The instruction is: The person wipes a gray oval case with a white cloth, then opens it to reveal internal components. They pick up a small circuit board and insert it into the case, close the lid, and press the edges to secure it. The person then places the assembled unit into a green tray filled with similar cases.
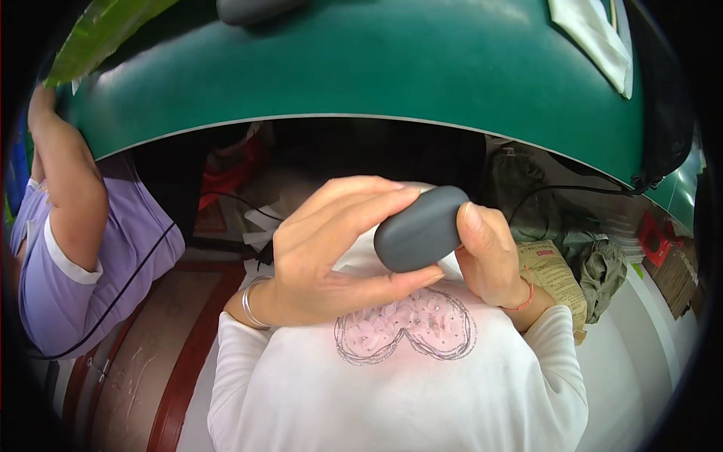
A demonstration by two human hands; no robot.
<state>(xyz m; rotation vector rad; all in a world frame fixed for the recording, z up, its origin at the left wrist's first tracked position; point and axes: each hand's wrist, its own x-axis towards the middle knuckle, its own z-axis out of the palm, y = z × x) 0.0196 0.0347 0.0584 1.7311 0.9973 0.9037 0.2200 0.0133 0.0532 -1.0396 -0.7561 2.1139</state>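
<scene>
Just in front of the near edge of the green table (pixel 361 71), a dark grey oval object (pixel 422 230) is held in the air by both hands. It is gripped by the left hand (pixel 320 252), with fingers laid along its top and the thumb set beneath; its right end is pinched by the right hand (pixel 489 252), the thumb pressed on it and the other fingers curled, partly hidden. Whether it is a container cannot be told. At the table's far side, a similar dark object (pixel 260 9) is partly seen. Below the table's right end stands a yellowish sack (pixel 553 279), its contents hidden. By the table's left end, a co-worker's arm (pixel 79 188) is seen.
</scene>
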